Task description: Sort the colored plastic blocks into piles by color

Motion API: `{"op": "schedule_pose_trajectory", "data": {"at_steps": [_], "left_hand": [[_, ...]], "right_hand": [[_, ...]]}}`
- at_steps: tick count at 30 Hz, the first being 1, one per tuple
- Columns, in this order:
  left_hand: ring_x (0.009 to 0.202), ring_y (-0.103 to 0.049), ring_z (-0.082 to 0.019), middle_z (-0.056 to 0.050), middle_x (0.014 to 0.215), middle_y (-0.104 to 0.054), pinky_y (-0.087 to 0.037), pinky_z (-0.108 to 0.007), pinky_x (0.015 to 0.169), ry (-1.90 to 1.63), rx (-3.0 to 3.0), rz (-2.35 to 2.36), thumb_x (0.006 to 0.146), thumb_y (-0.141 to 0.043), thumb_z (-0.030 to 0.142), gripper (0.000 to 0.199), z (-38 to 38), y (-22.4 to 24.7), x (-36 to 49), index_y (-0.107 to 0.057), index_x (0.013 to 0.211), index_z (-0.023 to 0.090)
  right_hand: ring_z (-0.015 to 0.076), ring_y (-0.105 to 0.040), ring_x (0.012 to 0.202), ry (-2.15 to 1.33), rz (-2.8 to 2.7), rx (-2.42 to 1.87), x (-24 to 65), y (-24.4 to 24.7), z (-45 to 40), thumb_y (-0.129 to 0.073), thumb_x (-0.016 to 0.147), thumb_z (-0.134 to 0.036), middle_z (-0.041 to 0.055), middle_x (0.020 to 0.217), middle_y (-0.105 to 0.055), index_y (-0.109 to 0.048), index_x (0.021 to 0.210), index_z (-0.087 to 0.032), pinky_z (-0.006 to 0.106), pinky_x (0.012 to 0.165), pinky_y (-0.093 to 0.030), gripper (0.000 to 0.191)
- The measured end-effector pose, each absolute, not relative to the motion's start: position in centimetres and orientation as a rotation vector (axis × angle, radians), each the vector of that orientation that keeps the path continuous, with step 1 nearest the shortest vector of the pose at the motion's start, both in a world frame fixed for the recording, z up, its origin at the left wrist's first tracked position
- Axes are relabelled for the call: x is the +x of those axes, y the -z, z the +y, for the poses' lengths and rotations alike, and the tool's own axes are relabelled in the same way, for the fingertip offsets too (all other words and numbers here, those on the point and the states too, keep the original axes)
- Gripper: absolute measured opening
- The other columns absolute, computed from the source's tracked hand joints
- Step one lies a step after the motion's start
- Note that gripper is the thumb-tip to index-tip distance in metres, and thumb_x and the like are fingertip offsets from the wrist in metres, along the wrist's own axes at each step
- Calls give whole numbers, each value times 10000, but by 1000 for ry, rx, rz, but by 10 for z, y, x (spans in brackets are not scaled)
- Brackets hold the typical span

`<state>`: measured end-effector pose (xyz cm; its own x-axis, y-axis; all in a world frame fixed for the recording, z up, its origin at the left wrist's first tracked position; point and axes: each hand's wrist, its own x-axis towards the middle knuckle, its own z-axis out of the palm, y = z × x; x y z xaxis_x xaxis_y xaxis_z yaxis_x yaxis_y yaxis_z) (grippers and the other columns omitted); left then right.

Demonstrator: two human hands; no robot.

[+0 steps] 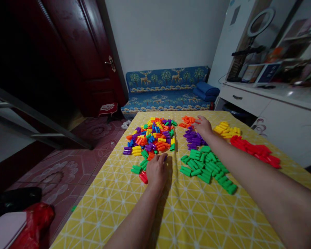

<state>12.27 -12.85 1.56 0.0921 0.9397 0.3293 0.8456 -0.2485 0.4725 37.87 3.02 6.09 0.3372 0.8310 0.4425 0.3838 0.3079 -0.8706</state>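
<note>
My left hand (157, 170) is curled low over the yellow cloth at the near edge of a mixed heap of plastic building blocks (152, 135). A bit of a purple block (166, 157) shows at its fingertips. Close beside it lie an orange block (151, 156), green blocks (136, 169) and a red block (143, 177). Reaching far across, my right hand (203, 125) has its fingers stretched out at the right side of a small orange pile (187, 120); nothing is visible in it. Below that hand is a purple pile (194, 138).
A large green pile (207, 164) lies right of centre, partly behind my right forearm. Beyond the forearm are a yellow pile (226, 130) and a red pile (255, 151). A blue sofa (166, 93) stands past the table, and a white cabinet (282, 124) to the right.
</note>
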Motion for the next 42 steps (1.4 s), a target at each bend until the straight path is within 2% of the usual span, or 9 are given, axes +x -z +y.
{"op": "schedule_pose_trajectory", "data": {"at_steps": [2,7,11,16,22,26,32,37,42], "left_hand": [[936,-655,-212,-45,1088,-712,-462,-298,764,-934,2173,1770,872,-497,138,361,-128,-13,121,-646,1174,270],[918,-676,-214,-50,1057,-731,-487,-304,752,-1167,1983,1626,878,-487,129,386,-126,-4,120,-579,1232,250],[882,-682,-200,-43,1045,-728,-499,-291,732,-1290,1890,1469,855,-503,106,401,-124,-2,121,-562,1223,253],[957,-674,-192,-47,1083,-715,-500,-289,794,-1343,1873,1295,868,-484,126,330,-125,-4,122,-575,1164,239],[665,-631,-157,-17,771,-697,-421,-242,609,-1201,1881,1446,906,-505,282,301,-127,-8,123,-586,1186,209],[578,-548,-131,14,652,-607,-349,-224,555,-1180,1915,1525,901,-510,311,282,-127,-9,124,-627,1131,196],[604,-552,-126,-5,687,-617,-384,-228,581,-1257,1915,1447,890,-530,307,246,-126,-9,123,-666,1046,175],[650,-613,-138,-12,716,-653,-458,-229,612,-1403,1747,1243,897,-522,301,235,-126,-6,125,-661,1045,183],[839,-663,-170,-64,920,-707,-513,-262,727,-1581,1539,1225,893,-531,304,206,-123,-7,125,-656,993,175]], "right_hand": [[249,-695,871,-492,-1309,-1322,364,-56,15,-656,694,-205,127,993,-700,-623,1117,-146,442,784,-578,429],[211,-700,786,-713,-1616,-1249,317,-45,-46,-656,750,-255,77,883,-739,-716,950,-161,366,756,-574,229],[212,-689,857,-734,-1876,-1180,289,-41,-88,-664,791,-297,65,985,-748,-713,1073,-190,352,793,-546,306],[219,-677,960,-727,-1927,-1147,275,-34,-110,-646,792,-190,66,1084,-730,-694,1130,-204,334,835,-520,342],[177,-669,730,-646,-1939,-1329,283,-31,-113,-657,748,-162,32,895,-747,-704,1039,-190,272,676,-504,296],[179,-668,723,-434,-1808,-1463,316,-37,-90,-657,756,-212,31,837,-740,-703,996,-191,269,667,-504,245],[213,-679,757,-199,-1506,-1775,381,-47,-39,-679,723,-193,84,862,-734,-706,1015,-131,323,736,-532,299],[195,-663,765,-51,-1468,-1708,377,-54,-54,-663,708,-157,164,1115,-642,-647,1155,-90,378,860,-521,453],[141,-635,708,-456,-1597,-1345,307,-43,-117,-596,789,-246,95,1131,-625,-648,1087,-186,275,620,-542,308]]}}
